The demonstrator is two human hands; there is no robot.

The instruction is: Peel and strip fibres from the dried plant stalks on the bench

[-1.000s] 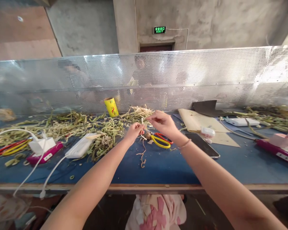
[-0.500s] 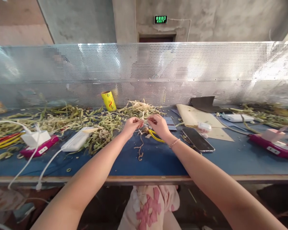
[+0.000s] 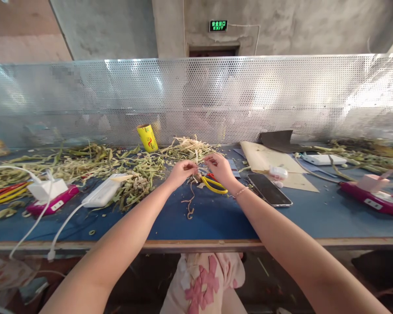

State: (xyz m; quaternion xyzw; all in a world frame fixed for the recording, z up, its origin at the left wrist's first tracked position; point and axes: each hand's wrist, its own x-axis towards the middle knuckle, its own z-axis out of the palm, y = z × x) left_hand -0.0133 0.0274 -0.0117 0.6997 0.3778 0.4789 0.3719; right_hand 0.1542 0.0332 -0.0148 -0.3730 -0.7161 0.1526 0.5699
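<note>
My left hand (image 3: 183, 172) is pinched at its fingertips around a thin pale plant strip (image 3: 197, 155) that sticks up above them. Close by on the right, my right hand (image 3: 218, 167) has its fingers bent together; whatever lies between them is too small to make out. Yellow-and-red-handled scissors (image 3: 214, 188) lie on the blue table (image 3: 173, 224), partly under my right hand. Just below the hands, a curly brown root-like strand (image 3: 190, 203) rests on the table. Behind them sits a heap of pale dry strips (image 3: 188, 144).
Dried stalks and leaves (image 3: 144, 168) spread leftward, near a yellow roll (image 3: 147, 138) and a white power bank (image 3: 103, 191). On the right lie a phone (image 3: 269, 190), an earbud case (image 3: 278, 172), brown paper (image 3: 260, 158) and a pink power strip (image 3: 373, 197). A perforated metal screen (image 3: 170, 96) stands behind.
My hands have drawn slightly apart, the right one moving a little up and to the right. More of the scissors' handles now shows beneath it.
</note>
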